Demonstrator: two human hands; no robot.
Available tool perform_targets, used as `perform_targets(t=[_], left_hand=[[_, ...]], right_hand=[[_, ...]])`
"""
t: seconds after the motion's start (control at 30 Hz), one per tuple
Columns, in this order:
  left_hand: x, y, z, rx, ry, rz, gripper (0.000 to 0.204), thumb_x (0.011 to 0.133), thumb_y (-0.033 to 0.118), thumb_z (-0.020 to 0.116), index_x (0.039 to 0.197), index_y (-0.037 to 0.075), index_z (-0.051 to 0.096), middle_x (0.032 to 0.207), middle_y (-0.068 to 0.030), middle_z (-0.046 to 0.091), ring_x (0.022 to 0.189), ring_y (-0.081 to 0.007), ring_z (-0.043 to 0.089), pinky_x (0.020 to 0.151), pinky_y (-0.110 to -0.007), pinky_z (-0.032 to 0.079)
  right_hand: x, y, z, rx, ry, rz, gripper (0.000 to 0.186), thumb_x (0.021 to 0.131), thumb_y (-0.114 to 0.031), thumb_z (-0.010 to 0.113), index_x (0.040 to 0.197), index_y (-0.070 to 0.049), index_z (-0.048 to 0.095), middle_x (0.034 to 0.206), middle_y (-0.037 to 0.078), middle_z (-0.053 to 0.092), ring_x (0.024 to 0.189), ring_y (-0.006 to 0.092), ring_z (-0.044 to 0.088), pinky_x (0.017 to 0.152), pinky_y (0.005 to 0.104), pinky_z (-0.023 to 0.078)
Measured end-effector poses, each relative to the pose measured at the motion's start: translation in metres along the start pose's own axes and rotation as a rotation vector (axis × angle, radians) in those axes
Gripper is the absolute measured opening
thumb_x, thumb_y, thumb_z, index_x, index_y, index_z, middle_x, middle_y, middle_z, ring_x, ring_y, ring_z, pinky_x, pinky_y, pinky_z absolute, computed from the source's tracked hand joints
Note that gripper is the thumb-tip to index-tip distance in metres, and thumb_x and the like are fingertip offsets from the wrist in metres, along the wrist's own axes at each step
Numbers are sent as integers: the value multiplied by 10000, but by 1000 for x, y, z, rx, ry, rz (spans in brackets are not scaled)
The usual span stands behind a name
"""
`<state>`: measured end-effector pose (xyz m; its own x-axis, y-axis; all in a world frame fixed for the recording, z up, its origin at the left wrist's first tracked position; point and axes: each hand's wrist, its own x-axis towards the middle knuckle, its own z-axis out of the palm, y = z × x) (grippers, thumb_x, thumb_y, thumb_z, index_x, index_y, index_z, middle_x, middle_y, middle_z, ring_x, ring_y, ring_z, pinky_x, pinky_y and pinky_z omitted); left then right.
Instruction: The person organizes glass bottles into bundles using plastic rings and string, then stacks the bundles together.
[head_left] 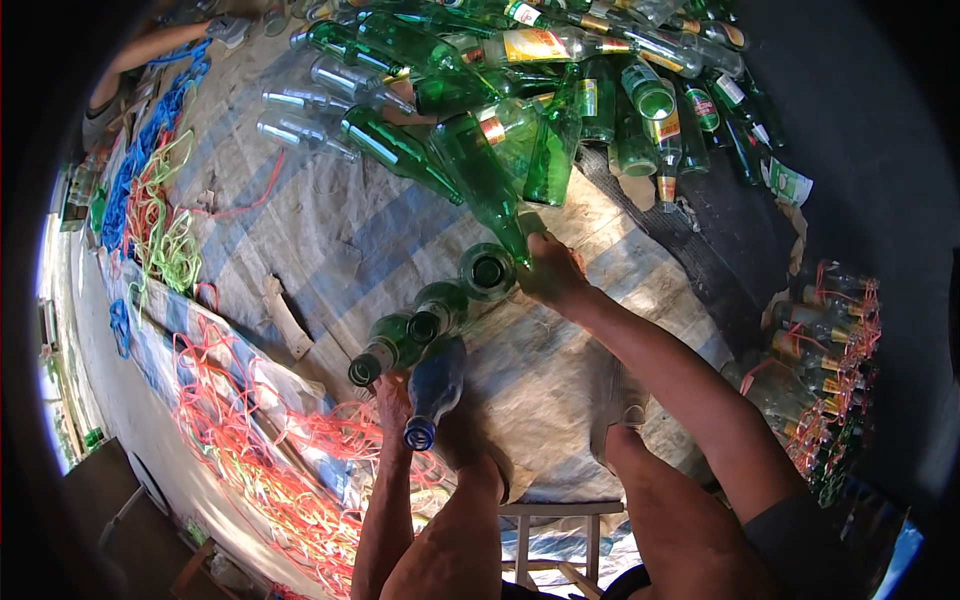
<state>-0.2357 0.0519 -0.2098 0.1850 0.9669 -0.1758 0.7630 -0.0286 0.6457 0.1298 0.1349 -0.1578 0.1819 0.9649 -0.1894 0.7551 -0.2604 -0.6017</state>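
Note:
My left hand [392, 405] is closed around a bunch of bottles, its fingers mostly hidden behind them. The bunch has green bottles [398, 338] and a bluish bottle [434, 390] in front, mouths toward me. Another green bottle [488, 270], seen end-on, sits at the bunch's upper end. Just right of it, my right hand [550, 268] grips the neck of a tilted green bottle [478, 175], whose body reaches up toward the pile.
A pile of green and clear bottles [600, 95] covers the back. Bundled bottles [830, 350] tied with red string lie right. Tangled pink [250, 430] and blue [140, 200] string lies left on the striped tarp [300, 230]. Another person's arm [150, 50] reaches in upper left.

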Motion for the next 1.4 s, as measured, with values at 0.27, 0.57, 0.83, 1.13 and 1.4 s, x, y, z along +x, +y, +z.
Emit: perform_targets(t=[0.27,0.57,0.83,1.13,1.4], left_hand=[[0,7,5,-68,-39,-79,515,877,356,742,1162,-13,524,1225,-279,552,1145,-437,492,935,-494,438],[2,-17,15,-634,-52,-251,498,944,286,651,1295,14,427,1215,-247,573,1126,-418,545,931,-482,486],[-2,-27,9,-388,-27,-242,527,889,336,722,1200,-25,495,1137,-267,557,1092,-463,511,899,-526,454],[-1,7,-12,29,-142,-79,521,805,263,818,1294,144,685,1482,-158,406,1355,-369,425,1097,-463,414],[5,14,-11,46,-104,-50,563,843,315,792,1330,114,592,1413,-206,439,1304,-446,413,1049,-524,406]], right_hand=[[-8,-11,-51,464,-284,393,288,957,-258,567,1074,5,543,902,229,640,831,383,641,756,488,516],[-19,2,-45,222,85,-71,362,1057,-391,512,1058,-33,461,773,224,591,713,446,607,639,495,475],[-13,-20,-72,390,237,-48,354,1045,-365,532,959,-23,504,707,161,537,583,309,580,537,429,486],[-80,-46,-138,545,109,261,324,1044,-360,550,1015,-38,528,644,61,510,496,158,534,446,351,447],[-149,-51,-201,56,151,197,210,1008,-204,631,1056,-4,589,702,239,584,548,342,565,507,421,439]])
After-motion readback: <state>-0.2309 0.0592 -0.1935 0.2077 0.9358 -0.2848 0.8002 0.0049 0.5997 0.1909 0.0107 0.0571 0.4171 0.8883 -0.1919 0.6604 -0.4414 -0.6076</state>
